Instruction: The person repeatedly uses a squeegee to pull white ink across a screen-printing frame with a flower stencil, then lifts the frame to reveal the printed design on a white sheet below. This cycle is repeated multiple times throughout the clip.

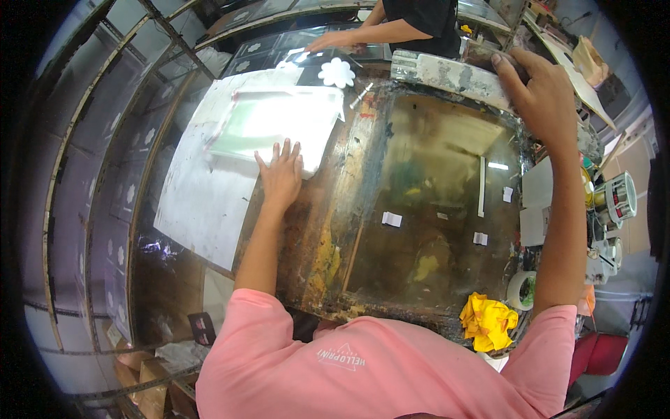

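My left hand (280,174) lies flat with spread fingers on the near edge of a shiny, clear-and-white sheet or stack of sheets (279,122). Glare hides how many there are. Under it a large white paper (202,188) covers the left of the stained worktop. My right hand (541,94) is curled over the right end of a thick, grey, paint-crusted bar (453,78) along the far side of a glass-like panel (433,181). Some of its fingertips are hidden. Small white paper pieces (391,219) and a narrow white strip (481,185) lie on the panel.
A white flower-shaped cutout (336,72) lies beyond the sheets. Across the table a person in black reaches a hand (328,42) over dark sheets. At right are a crumpled yellow cloth (488,322), a tape roll (521,290) and cans (615,199); metal racks (94,181) stand left.
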`<state>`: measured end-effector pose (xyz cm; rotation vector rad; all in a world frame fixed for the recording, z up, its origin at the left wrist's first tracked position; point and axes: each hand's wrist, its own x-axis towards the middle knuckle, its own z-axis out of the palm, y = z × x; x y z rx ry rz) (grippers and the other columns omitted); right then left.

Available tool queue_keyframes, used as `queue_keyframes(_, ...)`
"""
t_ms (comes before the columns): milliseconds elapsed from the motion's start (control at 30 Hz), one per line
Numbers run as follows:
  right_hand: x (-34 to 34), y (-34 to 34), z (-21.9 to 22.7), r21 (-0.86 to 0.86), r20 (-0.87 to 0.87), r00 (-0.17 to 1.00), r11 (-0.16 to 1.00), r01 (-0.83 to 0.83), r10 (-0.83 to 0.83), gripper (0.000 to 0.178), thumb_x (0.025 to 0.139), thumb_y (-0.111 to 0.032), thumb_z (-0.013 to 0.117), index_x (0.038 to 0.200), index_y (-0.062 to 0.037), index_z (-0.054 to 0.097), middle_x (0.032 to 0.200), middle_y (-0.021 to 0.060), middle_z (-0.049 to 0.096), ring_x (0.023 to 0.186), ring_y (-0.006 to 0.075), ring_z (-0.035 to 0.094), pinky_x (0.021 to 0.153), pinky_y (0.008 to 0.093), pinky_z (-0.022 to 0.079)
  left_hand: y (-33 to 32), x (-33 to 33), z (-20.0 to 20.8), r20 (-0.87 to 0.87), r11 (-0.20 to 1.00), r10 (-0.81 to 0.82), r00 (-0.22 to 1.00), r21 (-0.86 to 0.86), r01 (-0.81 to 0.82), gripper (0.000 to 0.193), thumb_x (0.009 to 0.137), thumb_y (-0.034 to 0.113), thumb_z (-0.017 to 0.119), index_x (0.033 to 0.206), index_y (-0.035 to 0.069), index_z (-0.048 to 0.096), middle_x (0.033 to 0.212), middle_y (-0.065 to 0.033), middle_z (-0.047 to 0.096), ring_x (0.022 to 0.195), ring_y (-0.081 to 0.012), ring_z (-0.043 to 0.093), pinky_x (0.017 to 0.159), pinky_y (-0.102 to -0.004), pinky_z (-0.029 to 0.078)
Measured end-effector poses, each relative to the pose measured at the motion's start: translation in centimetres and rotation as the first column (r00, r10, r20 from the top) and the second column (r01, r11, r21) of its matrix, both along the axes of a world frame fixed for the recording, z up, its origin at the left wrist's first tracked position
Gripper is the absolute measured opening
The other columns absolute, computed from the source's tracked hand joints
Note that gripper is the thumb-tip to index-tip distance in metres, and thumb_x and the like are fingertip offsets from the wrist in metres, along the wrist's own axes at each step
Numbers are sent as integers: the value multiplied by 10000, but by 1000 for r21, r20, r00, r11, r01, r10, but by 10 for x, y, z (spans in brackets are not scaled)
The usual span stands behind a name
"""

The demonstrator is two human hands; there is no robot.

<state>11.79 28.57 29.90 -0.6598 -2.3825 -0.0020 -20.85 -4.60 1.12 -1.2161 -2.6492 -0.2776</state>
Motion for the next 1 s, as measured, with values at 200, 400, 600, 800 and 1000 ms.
queue_keyframes(200,2,3,-3,217,0,1000,976,-31,32,482,1021,-492,608,1026,-35,763,914,201,732,890,408,660,839,465,448,10,-17,93,184,999,-14,983,36,8,556,1169,410,291,1383,104,703,1306,-188,736,1300,-371,647,1260,-718,140)
queue_keyframes(400,4,4,-4,249,-53,997,967,-47,62,546,997,-541,591,896,-29,754,830,214,735,833,409,717,809,532,505,72,88,87,258,929,-137,956,-302,215,630,1157,518,279,1483,90,608,1326,-218,718,1246,-444,664,1243,-717,206)
queue_keyframes(600,6,-2,-8,213,-75,995,976,-49,66,498,968,-485,597,823,-35,754,825,216,745,857,399,735,828,533,512,122,214,21,247,815,-529,812,-119,567,1155,835,927,547,1635,98,456,1712,-248,353,1603,-456,280,1282,-707,62)
queue_keyframes(800,7,-6,-9,168,-107,986,980,-110,129,461,966,-462,594,916,-59,813,849,190,766,865,374,742,826,519,510,172,279,2,162,777,-616,771,-34,628,1277,732,991,570,1632,90,467,1729,-279,292,1614,-486,224,1240,-769,-53)
queue_keyframes(1000,11,-1,-6,207,-98,987,973,-106,128,487,966,-457,585,872,-40,818,834,212,761,843,389,737,833,520,511,170,307,0,160,741,-665,729,17,672,1291,683,1028,540,1585,104,541,1696,-243,373,1590,-459,293,1223,-795,-68)
